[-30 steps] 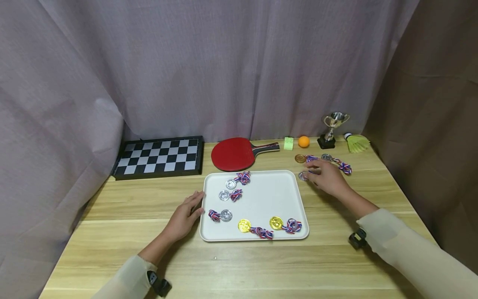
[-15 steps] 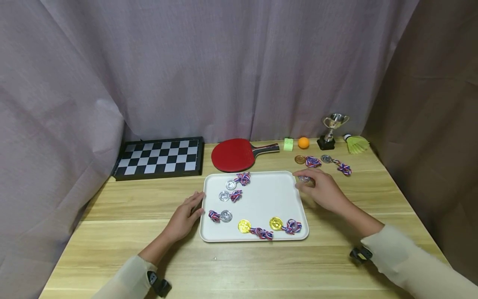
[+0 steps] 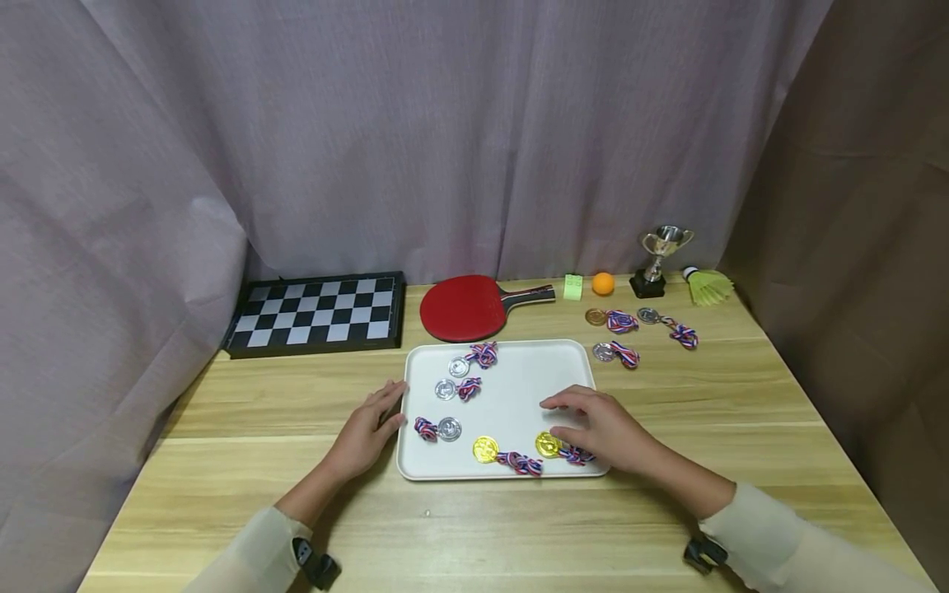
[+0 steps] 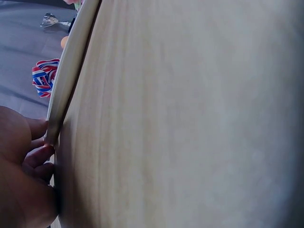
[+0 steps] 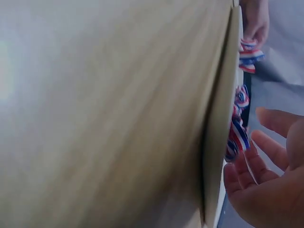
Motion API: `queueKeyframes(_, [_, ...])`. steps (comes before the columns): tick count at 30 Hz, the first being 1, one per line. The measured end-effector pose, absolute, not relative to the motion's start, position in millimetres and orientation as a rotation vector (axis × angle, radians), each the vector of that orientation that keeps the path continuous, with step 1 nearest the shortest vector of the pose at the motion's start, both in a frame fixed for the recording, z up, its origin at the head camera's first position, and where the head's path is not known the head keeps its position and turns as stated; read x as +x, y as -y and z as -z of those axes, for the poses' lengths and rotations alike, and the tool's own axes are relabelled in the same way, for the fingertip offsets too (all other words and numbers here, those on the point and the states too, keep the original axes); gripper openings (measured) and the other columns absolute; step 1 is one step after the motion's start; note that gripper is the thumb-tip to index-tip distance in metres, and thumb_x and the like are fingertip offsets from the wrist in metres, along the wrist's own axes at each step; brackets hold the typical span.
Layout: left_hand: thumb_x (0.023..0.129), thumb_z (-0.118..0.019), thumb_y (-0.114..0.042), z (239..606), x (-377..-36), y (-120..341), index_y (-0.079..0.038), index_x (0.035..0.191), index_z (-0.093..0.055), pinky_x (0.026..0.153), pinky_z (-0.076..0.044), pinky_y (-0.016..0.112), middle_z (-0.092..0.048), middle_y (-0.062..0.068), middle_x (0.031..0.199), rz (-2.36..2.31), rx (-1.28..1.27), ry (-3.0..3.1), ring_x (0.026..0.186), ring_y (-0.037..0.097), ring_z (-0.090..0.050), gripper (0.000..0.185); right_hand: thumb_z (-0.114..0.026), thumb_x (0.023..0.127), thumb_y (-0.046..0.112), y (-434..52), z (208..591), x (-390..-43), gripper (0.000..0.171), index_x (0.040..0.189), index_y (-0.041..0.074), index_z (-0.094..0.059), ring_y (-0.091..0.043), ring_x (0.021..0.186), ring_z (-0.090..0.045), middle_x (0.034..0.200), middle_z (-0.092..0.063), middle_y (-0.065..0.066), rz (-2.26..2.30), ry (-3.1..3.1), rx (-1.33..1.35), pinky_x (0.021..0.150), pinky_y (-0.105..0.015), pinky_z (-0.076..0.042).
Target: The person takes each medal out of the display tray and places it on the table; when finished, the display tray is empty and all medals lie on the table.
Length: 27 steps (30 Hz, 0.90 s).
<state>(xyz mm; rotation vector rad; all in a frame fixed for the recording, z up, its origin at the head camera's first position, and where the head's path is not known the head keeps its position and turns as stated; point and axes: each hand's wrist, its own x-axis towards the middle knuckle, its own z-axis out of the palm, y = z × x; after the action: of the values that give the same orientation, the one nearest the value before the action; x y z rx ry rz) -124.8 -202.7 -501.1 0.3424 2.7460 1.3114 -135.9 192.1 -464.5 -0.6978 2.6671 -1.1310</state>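
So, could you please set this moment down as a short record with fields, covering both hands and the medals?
left hand: rests against the left rim of the white tray, fingers relaxed
right hand: open above the tray's near right corner, by a gold medal
on tray: three silver medals, two gold
on the table, right of tray: one bronze medal, two silver

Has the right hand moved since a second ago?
Yes. The right hand has come away from the medals on the table right of the white tray and now hovers over the tray's near right corner, by a gold medal.
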Motion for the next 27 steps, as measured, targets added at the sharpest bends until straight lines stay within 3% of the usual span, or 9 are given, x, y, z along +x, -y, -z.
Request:
queueKeyframes(4, [0.104, -0.060, -0.010, 502, -125, 203, 0.000, 0.154, -0.044, 0.130, -0.014, 0.053, -0.041, 0.020, 0.161, -1.313, 0.351, -2.750, 0.154, 0.036, -0.028, 0.054, -0.081, 0.090, 0.015, -188, 468, -131, 0.036, 0.125, 0.013, -0.073, -0.022, 0.117, -0.063, 0.120, -0.069, 0.002, 1.089, -2.632, -0.697, 0.100, -0.048, -0.055])
queueKeyframes(11, [0.104, -0.061, -0.009, 503, -125, 202, 0.000, 0.154, -0.044, 0.129, -0.015, 0.053, -0.041, 0.020, 0.160, -1.321, 0.356, -2.752, 0.153, 0.037, -0.029, 0.054, -0.086, 0.086, 0.020, -188, 472, -131, 0.040, 0.123, 0.014, -0.074, -0.017, 0.111, -0.061, 0.118, -0.065, 0.005, 1.040, -2.604, -0.694, 0.095, -0.036, -0.054])
queueKeyframes(27, [0.104, -0.060, -0.010, 502, -125, 202, -0.001, 0.155, -0.044, 0.130, -0.014, 0.052, -0.040, 0.019, 0.161, -1.315, 0.334, -2.740, 0.154, 0.036, -0.027, 0.054, -0.088, 0.082, 0.012, -188, 478, -130, 0.032, 0.108, 0.020, -0.072, -0.016, 0.110, -0.061, 0.112, -0.063, 0.008, 0.986, -2.640, -0.802, 0.101, -0.042, -0.054])
